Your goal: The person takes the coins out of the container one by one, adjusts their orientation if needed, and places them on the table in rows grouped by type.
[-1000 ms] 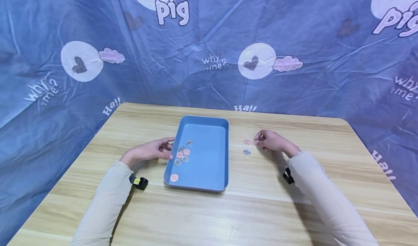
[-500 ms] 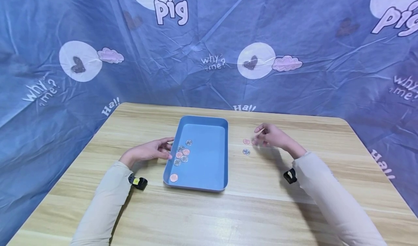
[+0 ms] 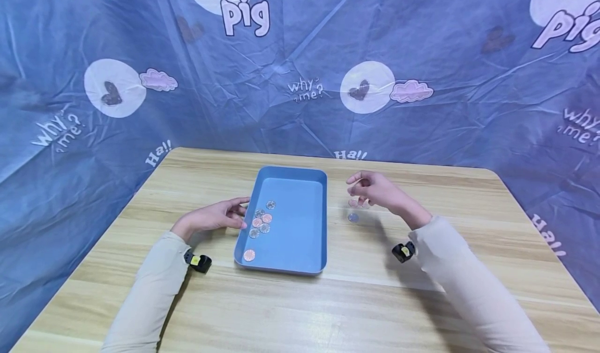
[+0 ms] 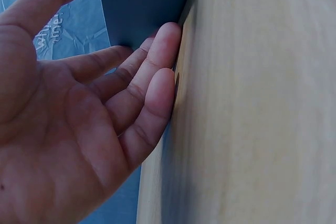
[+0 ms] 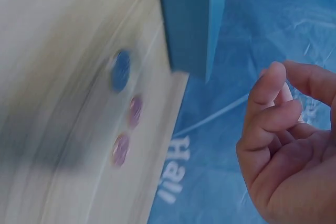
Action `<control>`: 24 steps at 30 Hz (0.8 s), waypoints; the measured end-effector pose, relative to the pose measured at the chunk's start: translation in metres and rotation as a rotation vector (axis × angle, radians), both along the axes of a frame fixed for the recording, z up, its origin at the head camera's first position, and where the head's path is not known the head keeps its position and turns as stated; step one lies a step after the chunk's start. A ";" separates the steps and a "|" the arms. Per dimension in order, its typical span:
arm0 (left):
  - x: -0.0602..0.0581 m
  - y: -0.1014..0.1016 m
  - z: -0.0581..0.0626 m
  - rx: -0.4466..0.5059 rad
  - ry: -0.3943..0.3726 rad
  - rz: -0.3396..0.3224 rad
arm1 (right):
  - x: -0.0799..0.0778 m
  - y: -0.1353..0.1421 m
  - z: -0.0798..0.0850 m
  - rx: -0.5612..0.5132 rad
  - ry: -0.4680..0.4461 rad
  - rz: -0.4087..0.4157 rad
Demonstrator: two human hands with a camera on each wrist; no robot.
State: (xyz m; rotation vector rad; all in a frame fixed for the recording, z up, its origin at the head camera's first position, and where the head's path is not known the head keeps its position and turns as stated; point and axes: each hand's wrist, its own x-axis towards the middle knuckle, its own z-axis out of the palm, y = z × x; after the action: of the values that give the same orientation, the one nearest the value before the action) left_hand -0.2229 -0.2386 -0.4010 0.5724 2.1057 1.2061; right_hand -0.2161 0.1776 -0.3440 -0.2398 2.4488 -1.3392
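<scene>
A blue rectangular tray (image 3: 300, 228) lies on the table with several silver and copper-coloured coins (image 3: 266, 218) along its left side. My left hand (image 3: 215, 215) rests against the tray's left wall, its thumb tip at the rim. In the left wrist view, relaxed fingers (image 4: 163, 45) lie low along the tray's outer side. Right of the tray, my right hand (image 3: 382, 191) hovers with loosely bent fingers, and no coin shows in them. Beneath it, two copper-coloured coins (image 5: 120, 149) and a silver coin (image 5: 121, 70) lie on the table, partly overlapped by the hand in the head view.
The light wood table (image 3: 290, 311) ends at a blue patterned cloth (image 3: 300, 124) hung behind it and at both sides. Each wrist wears a small black camera (image 3: 404, 251).
My right hand lifted off the right-hand copper-coloured coin, then moved left over the loose coins toward the tray. My left hand, the tray and its coins stayed put.
</scene>
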 end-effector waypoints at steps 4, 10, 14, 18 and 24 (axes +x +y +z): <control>-0.001 0.000 -0.001 0.000 0.004 -0.004 | 0.001 -0.017 0.005 -0.034 -0.027 0.024; -0.002 0.000 -0.001 0.001 0.013 -0.001 | -0.002 -0.041 0.015 -0.013 0.005 0.049; -0.002 -0.001 -0.001 -0.006 0.018 0.000 | -0.004 -0.057 0.020 -0.033 0.023 0.065; -0.002 -0.001 -0.002 -0.011 0.021 0.000 | -0.007 -0.070 0.021 -0.050 0.023 0.071; -0.001 0.000 -0.001 -0.011 0.016 0.001 | -0.012 -0.089 0.019 -0.071 0.013 0.061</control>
State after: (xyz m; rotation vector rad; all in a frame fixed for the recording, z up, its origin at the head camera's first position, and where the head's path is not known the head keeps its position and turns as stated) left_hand -0.2241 -0.2389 -0.4018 0.5777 2.1250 1.1934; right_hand -0.2279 0.0889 -0.3246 -0.3397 2.3872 -1.4043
